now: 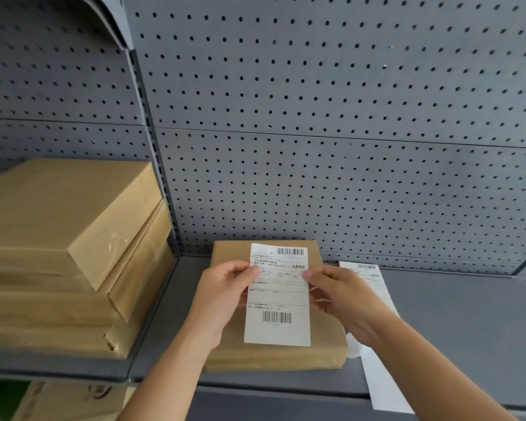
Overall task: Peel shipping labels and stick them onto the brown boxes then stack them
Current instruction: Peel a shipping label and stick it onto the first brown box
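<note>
We see a box (274, 358) mid-shelf (453, 323), close to the pegboard (316, 117) behind it. The label (278, 299) is over the box top, with the left hand (222, 296) pinching its left edge and the right hand (340, 296) its right edge. A stack of boxes (58, 253) sits left, apart. A label strip (380, 378) lies just right, overhanging the shelf front.

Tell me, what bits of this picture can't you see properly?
Head view only.
Print on the label: too small to read.
Top of the box: mostly covered by the label, left hand and right hand.
The paper strip: partly behind the right arm.
The stack: cut off by the left edge.
Whether the label is stuck down yet: cannot tell.
</note>
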Demonstrator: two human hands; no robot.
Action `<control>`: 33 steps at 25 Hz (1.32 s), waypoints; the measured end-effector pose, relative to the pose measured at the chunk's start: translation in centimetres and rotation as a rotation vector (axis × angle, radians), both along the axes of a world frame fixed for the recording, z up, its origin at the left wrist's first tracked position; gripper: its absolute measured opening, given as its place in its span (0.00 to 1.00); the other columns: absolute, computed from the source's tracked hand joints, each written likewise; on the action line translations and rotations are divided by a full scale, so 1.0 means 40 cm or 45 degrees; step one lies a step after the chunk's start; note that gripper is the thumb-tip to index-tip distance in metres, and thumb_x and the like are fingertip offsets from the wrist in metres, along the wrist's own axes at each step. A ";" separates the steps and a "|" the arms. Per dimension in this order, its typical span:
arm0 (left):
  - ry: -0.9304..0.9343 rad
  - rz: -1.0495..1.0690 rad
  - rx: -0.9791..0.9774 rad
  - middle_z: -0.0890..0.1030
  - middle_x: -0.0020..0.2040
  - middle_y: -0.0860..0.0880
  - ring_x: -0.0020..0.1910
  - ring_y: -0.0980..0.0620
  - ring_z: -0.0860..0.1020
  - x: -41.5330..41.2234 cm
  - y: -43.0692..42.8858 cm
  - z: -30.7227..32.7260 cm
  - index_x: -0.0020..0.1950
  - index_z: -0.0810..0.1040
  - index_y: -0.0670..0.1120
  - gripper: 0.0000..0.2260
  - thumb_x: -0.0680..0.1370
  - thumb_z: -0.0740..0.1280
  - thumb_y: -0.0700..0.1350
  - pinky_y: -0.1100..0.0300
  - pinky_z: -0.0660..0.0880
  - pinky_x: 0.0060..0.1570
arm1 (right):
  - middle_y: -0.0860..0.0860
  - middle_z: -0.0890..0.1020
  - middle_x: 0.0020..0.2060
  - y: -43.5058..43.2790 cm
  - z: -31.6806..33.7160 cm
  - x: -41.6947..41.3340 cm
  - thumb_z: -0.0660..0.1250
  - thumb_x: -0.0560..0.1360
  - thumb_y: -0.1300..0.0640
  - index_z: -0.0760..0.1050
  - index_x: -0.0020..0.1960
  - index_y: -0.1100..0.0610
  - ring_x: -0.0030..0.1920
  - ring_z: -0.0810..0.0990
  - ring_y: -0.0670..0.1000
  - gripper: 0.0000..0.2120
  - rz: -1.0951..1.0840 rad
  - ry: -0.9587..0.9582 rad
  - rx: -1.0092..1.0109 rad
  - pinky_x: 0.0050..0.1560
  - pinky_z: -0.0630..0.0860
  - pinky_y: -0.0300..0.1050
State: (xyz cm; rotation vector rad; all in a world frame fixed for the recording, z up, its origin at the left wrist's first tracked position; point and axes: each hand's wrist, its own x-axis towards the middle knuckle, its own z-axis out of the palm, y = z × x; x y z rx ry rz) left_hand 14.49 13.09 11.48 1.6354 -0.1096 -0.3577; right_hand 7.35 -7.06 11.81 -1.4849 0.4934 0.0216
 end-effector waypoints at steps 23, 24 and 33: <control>-0.437 0.011 0.906 0.86 0.51 0.50 0.44 0.54 0.80 0.133 -0.040 -0.089 0.62 0.82 0.46 0.14 0.78 0.74 0.49 0.60 0.76 0.45 | 0.48 0.83 0.37 0.024 -0.090 0.143 0.70 0.76 0.55 0.80 0.45 0.55 0.35 0.81 0.51 0.04 -0.042 0.112 -1.037 0.34 0.76 0.42; -0.443 0.003 0.941 0.85 0.50 0.50 0.44 0.53 0.80 0.133 -0.043 -0.088 0.62 0.81 0.47 0.14 0.78 0.73 0.49 0.58 0.78 0.45 | 0.49 0.84 0.36 0.027 -0.092 0.143 0.70 0.76 0.56 0.79 0.44 0.55 0.36 0.83 0.53 0.04 -0.044 0.103 -1.066 0.35 0.77 0.44; -0.631 -0.081 1.039 0.79 0.57 0.52 0.53 0.51 0.79 0.116 -0.041 -0.081 0.66 0.74 0.50 0.14 0.81 0.68 0.49 0.54 0.79 0.49 | 0.49 0.78 0.42 0.028 -0.119 0.146 0.66 0.76 0.56 0.72 0.50 0.55 0.41 0.79 0.56 0.05 -0.013 0.047 -1.370 0.35 0.74 0.49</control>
